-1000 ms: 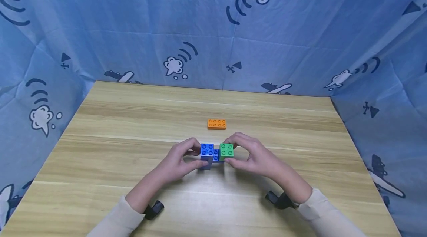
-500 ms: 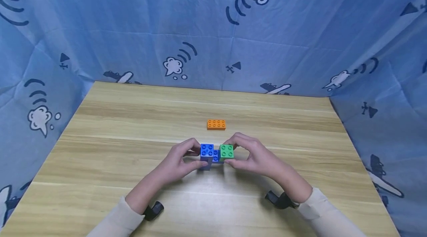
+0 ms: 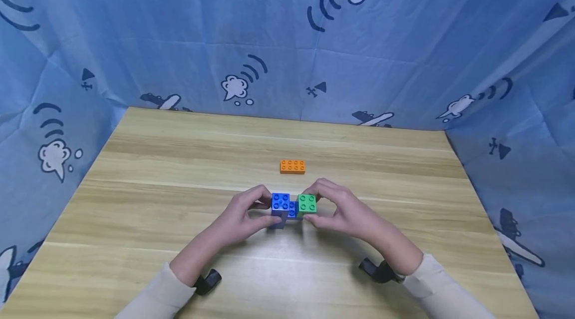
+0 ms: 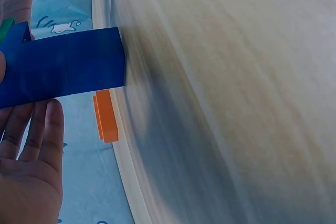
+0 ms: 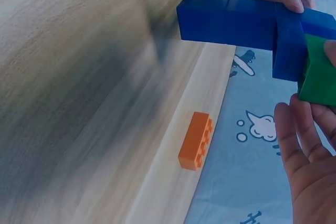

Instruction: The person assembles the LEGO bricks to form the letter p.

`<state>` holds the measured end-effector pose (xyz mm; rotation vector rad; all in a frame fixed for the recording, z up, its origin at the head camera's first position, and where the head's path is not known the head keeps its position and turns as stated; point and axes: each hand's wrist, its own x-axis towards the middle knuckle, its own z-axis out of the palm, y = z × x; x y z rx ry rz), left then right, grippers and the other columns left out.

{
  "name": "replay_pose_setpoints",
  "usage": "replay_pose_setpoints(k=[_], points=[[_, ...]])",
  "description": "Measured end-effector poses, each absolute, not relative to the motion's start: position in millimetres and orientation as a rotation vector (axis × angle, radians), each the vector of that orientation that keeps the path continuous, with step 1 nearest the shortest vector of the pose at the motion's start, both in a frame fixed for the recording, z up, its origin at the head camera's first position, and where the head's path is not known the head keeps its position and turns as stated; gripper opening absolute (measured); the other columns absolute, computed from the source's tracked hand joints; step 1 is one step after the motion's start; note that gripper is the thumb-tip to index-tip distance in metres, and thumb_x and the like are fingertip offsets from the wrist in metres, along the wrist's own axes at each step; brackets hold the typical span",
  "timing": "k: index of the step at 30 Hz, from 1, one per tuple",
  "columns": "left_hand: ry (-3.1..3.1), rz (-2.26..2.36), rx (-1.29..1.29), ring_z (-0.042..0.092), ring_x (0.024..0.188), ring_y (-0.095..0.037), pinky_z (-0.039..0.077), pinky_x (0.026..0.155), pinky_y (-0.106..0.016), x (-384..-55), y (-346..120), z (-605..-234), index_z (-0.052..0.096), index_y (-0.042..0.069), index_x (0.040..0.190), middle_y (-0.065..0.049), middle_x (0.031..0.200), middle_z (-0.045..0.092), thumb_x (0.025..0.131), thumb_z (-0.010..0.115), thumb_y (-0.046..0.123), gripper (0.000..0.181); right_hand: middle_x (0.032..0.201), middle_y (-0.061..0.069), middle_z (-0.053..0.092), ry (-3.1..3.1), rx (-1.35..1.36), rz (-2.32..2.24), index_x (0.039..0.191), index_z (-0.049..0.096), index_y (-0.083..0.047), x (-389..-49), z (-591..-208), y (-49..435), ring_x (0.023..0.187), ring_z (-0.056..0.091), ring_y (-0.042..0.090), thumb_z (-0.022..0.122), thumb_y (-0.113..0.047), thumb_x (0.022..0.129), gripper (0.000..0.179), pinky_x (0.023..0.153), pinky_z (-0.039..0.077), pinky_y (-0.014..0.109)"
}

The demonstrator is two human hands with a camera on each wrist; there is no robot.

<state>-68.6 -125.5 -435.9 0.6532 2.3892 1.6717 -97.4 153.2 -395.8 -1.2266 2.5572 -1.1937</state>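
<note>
In the right grip (image 3: 345, 210) — the green brick (image 3: 307, 204) remains unmoved.

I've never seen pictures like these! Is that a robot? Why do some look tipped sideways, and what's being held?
No robot here, just a person's two bare hands. The wide picture comes from a camera on the person's head, looking down. The two tipped ones come from cameras on each wrist, so they tilt with the arms.

The left hand pinches a tall blue plastic block tower. The right hand has its fingers on a square green plastic block, over a blue part sticking out from the tower.

Farther back on the pale wood-patterned table lies a rectangular orange plastic brick with bumps on top. Behind everything hangs blue cloth printed with clouds and planes.
</note>
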Motion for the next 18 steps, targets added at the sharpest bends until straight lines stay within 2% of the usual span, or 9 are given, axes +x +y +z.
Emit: replay_pose_setpoints(k=[4,11,18], points=[[2.389,1.67,0.648,0.073,0.111,-0.023,0.062,0.101,-0.032,-68.9,-125.2,-435.6,0.062,0.013,0.108,-0.004,0.113,0.073,0.09,0.083,0.014,0.028,0.107,-0.008,0.07,2.566,-1.196,-1.176,0.116,0.069,-0.016,-96.2,-392.9,153.7,0.099,0.063,0.006,0.085,-0.013,0.085,0.035,0.088,0.064,0.036],[2.38,1.668,0.654,0.073,0.113,-0.024,0.062,0.102,-0.032,-69.8,-125.7,-435.3,0.062,0.013,0.108,-0.005,0.115,0.073,0.09,0.082,0.013,0.027,0.104,-0.006,0.071,2.563,-1.217,-1.237,0.113,0.069,-0.015,-96.5,-396.9,152.7,0.096,0.064,0.006,0.085,-0.01,0.083,0.034,0.086,0.063,0.028],[2.375,1.663,0.666,0.074,0.112,-0.024,0.062,0.102,-0.033,-69.7,-126.4,-436.3,0.061,0.013,0.109,-0.006,0.115,0.074,0.09,0.082,0.014,0.028,0.107,-0.004,0.072,2.519,-1.188,-1.271,0.117,0.069,-0.016,-95.8,-398.2,154.5,0.098,0.065,0.006,0.085,-0.008,0.086,0.036,0.088,0.063,0.029]])
